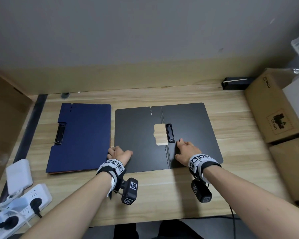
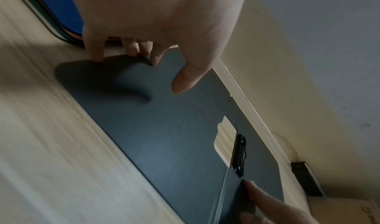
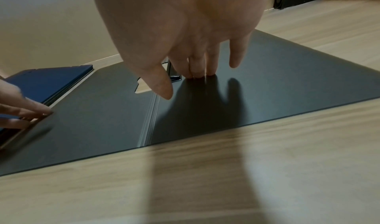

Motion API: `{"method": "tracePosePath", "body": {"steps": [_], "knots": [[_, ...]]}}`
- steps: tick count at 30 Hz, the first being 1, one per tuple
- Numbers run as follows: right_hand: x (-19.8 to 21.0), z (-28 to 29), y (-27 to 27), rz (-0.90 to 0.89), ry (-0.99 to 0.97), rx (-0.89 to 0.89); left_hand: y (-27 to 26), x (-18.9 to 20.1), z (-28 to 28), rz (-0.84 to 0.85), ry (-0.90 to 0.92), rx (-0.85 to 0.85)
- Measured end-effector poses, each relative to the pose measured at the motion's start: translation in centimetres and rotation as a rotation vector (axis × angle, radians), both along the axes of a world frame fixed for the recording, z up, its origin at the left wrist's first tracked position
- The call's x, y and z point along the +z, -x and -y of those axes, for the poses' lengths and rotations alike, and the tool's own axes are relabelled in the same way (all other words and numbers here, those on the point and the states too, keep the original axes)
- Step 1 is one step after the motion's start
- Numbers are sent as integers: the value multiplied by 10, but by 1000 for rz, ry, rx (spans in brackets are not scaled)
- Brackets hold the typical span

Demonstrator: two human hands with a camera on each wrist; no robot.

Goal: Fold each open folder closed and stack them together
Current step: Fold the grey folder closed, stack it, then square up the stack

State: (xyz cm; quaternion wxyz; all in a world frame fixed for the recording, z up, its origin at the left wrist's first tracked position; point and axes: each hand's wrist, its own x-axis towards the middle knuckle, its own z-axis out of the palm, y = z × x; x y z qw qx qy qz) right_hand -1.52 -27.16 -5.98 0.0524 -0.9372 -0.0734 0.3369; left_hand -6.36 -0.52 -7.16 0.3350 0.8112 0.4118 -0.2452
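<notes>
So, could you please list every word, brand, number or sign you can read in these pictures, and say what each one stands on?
"DICO": brand mark on the upper cardboard box, uncertain.
"UN 3481": stamp with a pictogram on that box's side; digits small, likely reading.
Lower cardboard box: same round logo, letters cut off, unreadable.
Wrist bands and cameras: black-and-white square code markers, no words.
Black folder, blue folder, power strip: no readable text.
</notes>
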Motion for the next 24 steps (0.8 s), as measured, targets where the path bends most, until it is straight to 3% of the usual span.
{"method": "tracePosePath", "body": {"steps": [5,10,14,24], "knots": [[-4,5,2,10,-10,4,-9,0,8,36,115,86],[-6,5,1,-13,-31,-10,-5,3,13,-28,-52,65],[-9,7,-1,-9,-41,-2,-1,3,5,-44,-75,90],[-11,10,-9,-55,-65,-44,-3,8,-29,144,144,345]]}}
